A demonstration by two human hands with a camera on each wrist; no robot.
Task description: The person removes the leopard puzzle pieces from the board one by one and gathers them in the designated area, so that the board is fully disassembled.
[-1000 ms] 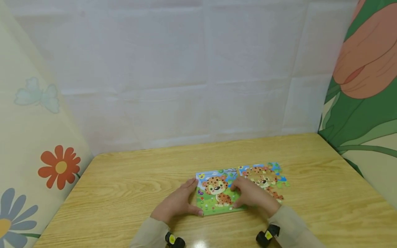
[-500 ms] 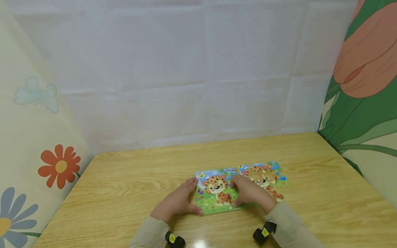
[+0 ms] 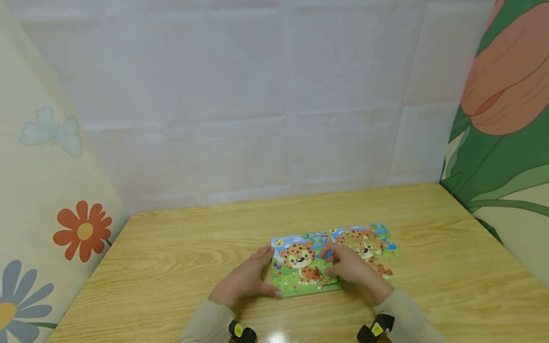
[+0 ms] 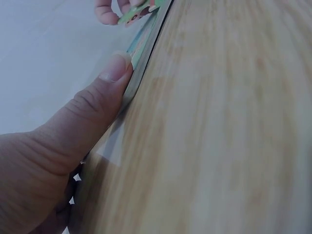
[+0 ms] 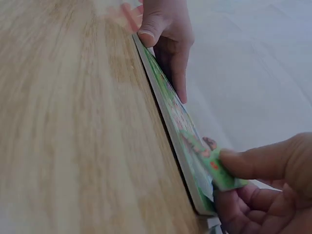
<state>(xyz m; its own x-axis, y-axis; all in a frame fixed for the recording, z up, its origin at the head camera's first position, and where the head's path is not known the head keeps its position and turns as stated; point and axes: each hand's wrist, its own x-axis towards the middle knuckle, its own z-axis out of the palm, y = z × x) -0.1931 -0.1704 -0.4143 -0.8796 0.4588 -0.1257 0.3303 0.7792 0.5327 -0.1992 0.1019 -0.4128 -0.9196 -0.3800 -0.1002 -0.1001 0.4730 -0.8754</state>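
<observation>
A leopard jigsaw board [image 3: 296,281] lies flat on the wooden table. My left hand [image 3: 246,278] rests at its left side, fingers by the upper corner and thumb on the near corner. Over the board's right part, my right hand [image 3: 353,267] pinches a green and orange jigsaw piece [image 5: 217,168] between thumb and fingers. The piece is tilted and raised at least partly above the board. To the right lie joined jigsaw pieces [image 3: 360,237] showing a second leopard picture with an uneven right edge; my right hand and forearm hide part of them.
The wooden table [image 3: 180,267] extends around the board. A white cloth backdrop [image 3: 274,105] stands behind it. Flower-printed panels border the left [image 3: 81,166] and right [image 3: 510,143] sides. Each wrist carries a black camera mount.
My right hand, earlier lower at the board's right part, has raised its fingertips with a jigsaw piece that now shows tilted. The left hand stays in place.
</observation>
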